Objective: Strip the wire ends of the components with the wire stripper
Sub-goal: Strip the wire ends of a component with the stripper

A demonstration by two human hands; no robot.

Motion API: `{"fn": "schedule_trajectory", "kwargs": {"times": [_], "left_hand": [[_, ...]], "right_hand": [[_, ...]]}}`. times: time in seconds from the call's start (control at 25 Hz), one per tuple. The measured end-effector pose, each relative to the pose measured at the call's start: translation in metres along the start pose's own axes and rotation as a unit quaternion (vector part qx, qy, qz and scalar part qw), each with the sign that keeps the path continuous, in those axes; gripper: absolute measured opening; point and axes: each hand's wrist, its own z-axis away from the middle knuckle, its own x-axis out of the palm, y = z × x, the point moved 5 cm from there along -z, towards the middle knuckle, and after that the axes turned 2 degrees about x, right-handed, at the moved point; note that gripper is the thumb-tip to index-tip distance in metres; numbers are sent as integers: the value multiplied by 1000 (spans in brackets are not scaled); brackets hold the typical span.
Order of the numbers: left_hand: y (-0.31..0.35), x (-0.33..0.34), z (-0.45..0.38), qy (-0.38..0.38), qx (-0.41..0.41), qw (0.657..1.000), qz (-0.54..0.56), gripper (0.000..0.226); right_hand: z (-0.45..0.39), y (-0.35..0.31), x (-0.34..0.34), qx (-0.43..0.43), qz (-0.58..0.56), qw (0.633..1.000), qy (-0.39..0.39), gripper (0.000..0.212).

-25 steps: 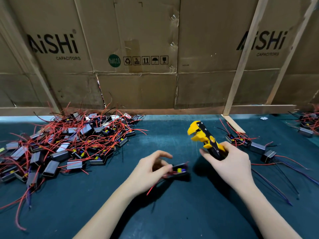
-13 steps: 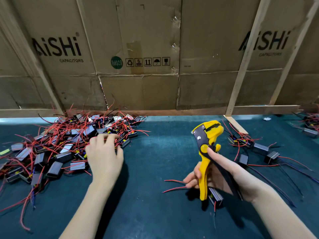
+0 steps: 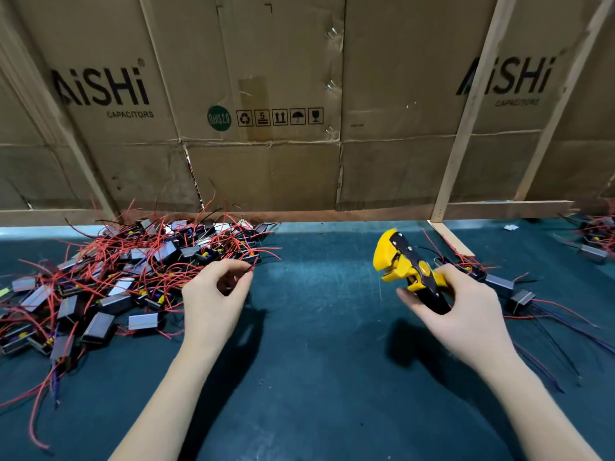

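Observation:
A big pile of small black and grey components (image 3: 116, 277) with tangled red wires lies on the green mat (image 3: 316, 377) at the left. My left hand (image 3: 213, 297) is at the pile's right edge, with thumb and forefinger curled and pinching a thin red wire (image 3: 250, 268). My right hand (image 3: 466, 314) grips the black handles of the yellow wire stripper (image 3: 399, 261) above the mat. Its jaws point up and to the left and nothing is in them.
A few components (image 3: 499, 284) with red and dark wires lie just right of my right hand. Another group (image 3: 595, 241) sits at the far right edge. A cardboard wall (image 3: 266, 144) with wooden struts (image 3: 466, 128) closes off the back of the mat.
My left hand has come off the top of the pile to its right edge and curled onto a wire. My right hand has risen and tilted the stripper's jaws leftward.

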Motion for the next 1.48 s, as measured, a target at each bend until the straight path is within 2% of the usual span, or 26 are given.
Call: {"fn": "schedule_trajectory", "kwargs": {"times": [0.08,0.2,0.32,0.36,0.44,0.56,0.68,0.76,0.84,0.92,1.16,1.48], "left_hand": [[8,9,4,-25,-7,993,115,13],[19,31,16,-110,-47,962,245,13],[23,49,27,-225,-12,961,158,28],[23,50,27,-248,4,961,120,33],[19,46,26,-272,20,960,69,35],[19,45,26,-311,11,949,46,18],[26,52,33,-300,12,953,29,8],[28,58,39,-279,4,960,24,8],[28,61,42,-254,-8,967,22,10],[29,63,42,-243,-20,969,26,11],[30,65,44,-246,-23,968,29,14],[31,64,44,-266,-10,963,35,15]], "right_hand": [[1,-4,1,-7,-80,997,4,39],[6,-11,12,19,-208,977,-51,38],[15,-19,33,67,-362,920,-134,32],[18,-21,41,94,-390,903,-152,34],[22,-21,53,133,-398,893,-165,41],[23,-15,59,136,-337,918,-156,46],[21,-12,54,100,-272,947,-141,58],[17,-9,45,42,-142,983,-111,60],[13,-4,37,7,39,997,-70,55],[10,0,33,13,171,985,-33,53],[2,18,32,33,354,935,-2,53],[7,5,50,-13,378,925,17,55]]}}
